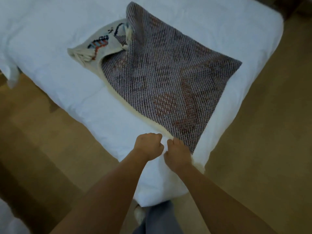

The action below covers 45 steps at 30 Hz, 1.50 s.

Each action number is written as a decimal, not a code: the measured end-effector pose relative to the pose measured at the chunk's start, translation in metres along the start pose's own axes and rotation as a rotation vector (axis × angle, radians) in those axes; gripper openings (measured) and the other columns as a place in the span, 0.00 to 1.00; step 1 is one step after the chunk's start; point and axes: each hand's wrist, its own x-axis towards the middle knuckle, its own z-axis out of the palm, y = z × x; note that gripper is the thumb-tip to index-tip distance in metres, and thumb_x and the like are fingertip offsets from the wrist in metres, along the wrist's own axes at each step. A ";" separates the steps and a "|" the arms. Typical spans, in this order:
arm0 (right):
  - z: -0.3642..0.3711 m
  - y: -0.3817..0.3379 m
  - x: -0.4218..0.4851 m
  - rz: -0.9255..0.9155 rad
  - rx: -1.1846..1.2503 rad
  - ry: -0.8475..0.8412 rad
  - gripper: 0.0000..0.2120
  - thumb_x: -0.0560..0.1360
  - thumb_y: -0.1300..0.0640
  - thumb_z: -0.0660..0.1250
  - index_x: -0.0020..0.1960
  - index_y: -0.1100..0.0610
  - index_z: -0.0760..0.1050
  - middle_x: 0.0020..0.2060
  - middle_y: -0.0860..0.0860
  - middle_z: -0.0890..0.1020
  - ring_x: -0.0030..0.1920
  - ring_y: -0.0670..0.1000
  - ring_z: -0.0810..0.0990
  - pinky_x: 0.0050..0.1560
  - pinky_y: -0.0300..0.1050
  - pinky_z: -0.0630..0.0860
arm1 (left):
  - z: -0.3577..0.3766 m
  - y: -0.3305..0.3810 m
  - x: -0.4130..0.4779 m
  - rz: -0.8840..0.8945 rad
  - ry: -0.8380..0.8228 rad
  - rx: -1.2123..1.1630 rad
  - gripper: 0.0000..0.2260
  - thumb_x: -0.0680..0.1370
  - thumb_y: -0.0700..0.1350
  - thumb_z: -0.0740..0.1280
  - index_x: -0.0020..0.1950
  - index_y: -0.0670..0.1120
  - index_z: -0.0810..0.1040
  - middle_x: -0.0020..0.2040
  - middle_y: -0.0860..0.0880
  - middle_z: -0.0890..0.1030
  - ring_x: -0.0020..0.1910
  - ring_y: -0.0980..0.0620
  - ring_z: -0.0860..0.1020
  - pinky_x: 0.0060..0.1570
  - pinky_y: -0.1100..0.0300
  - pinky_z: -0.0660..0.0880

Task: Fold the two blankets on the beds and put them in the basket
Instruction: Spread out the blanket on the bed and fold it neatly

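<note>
Blanket (162, 78) on bed (50, 39) (hands (162, 149) — near corner)

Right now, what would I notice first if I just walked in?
The big grey woven blanket lying across the white bed, its far end turned over to show a cream side with colourful shapes and tassels. Next, the left hand and right hand, close together at the bed's near edge, gripping the blanket's near corner.
</note>
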 end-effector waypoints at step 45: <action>-0.129 -0.359 0.471 0.623 1.186 0.270 0.10 0.78 0.58 0.61 0.56 0.62 0.73 0.50 0.55 0.78 0.46 0.52 0.75 0.41 0.40 0.69 | -0.167 -0.518 0.219 0.054 -0.167 0.282 0.17 0.77 0.48 0.56 0.65 0.49 0.66 0.46 0.49 0.81 0.42 0.46 0.80 0.38 0.57 0.70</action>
